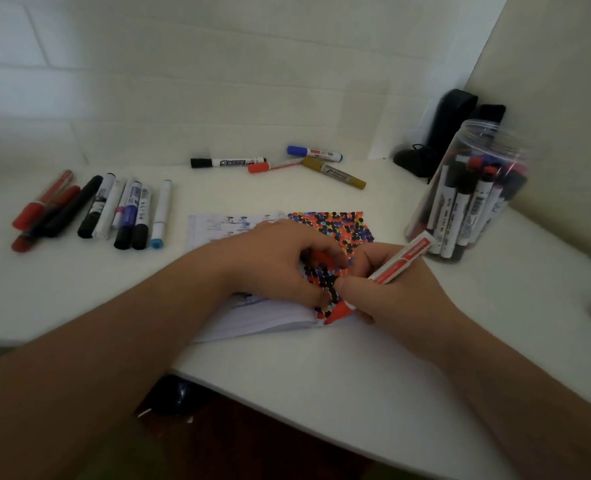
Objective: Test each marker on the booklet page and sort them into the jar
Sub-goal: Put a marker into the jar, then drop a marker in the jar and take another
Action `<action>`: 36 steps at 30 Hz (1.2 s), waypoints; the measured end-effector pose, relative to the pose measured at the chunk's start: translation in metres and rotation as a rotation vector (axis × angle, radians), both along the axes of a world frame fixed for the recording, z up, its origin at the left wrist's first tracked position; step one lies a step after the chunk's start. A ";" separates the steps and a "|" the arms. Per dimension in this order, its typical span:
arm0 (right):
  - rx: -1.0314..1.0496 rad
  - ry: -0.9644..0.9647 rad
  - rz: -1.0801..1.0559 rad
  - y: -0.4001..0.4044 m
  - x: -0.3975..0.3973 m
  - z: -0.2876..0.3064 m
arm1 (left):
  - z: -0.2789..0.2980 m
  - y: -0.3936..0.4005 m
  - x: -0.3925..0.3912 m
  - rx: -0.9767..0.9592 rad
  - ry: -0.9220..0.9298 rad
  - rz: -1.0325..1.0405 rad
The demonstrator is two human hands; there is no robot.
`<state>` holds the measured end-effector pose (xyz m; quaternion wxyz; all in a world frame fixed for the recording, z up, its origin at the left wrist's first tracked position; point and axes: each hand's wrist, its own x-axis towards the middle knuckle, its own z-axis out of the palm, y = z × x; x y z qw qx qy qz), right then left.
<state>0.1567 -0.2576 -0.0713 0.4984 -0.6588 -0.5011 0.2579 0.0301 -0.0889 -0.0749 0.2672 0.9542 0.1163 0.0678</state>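
The white table carried it all. At its centre lay the booklet page, crowded with red, black and blue dots. At three o'clock of it stood the clear jar, already packed with upright markers. At nine o'clock a row of loose markers waited, four more at twelve.

The left hand rested on the page, fingers curled over something orange-red, likely the cap, though I could not tell. The right hand pinched the red marker, tip down at the page's six o'clock edge.

Best play, I'd judge: pin the page flat, dab in a bare spot, recap firmly before dropping it into the jar.
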 end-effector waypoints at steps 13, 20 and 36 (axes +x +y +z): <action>-0.010 0.014 -0.085 0.003 -0.004 -0.001 | 0.004 -0.001 0.002 -0.038 0.060 0.018; -0.044 -0.062 -0.081 0.003 -0.006 -0.001 | 0.006 -0.003 0.001 -0.049 0.057 0.013; -0.049 -0.129 -0.084 0.002 -0.006 -0.001 | 0.006 -0.004 0.000 -0.046 0.043 0.012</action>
